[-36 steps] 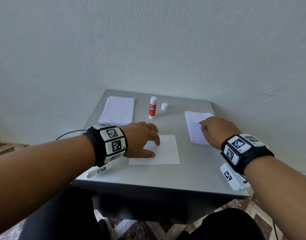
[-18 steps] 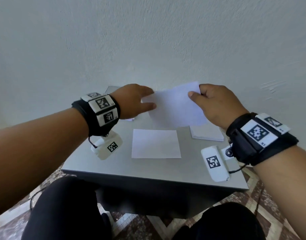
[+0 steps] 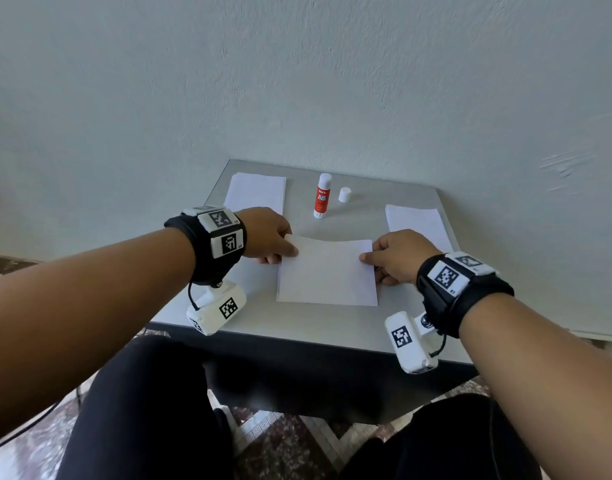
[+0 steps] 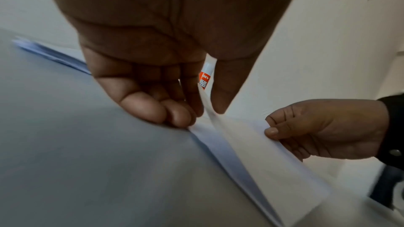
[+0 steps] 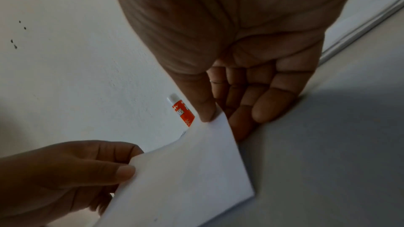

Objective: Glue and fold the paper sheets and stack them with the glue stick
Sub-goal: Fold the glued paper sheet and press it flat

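Both hands pinch it: left hand point(image 3: 270, 237) and right hand point(image 3: 400, 256) hold the paper sheet point(image 3: 327, 271) stretched between them.

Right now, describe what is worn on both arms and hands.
Arms bare, no sleeves. Each wrist has a black band: left band, right band, with white square-code tags. A white camera box hangs under each on a thin black cable. No gloves.

sheet point(image 3: 327, 271) mid-table point(image 3: 297, 327), left hand point(image 3: 266, 237) at its left edge, right hand point(image 3: 398, 258) at right; glue stick point(image 3: 322, 195) behind, cap point(image 3: 344, 194) beside it, paper stacks point(image 3: 255, 192) back-left and far right.
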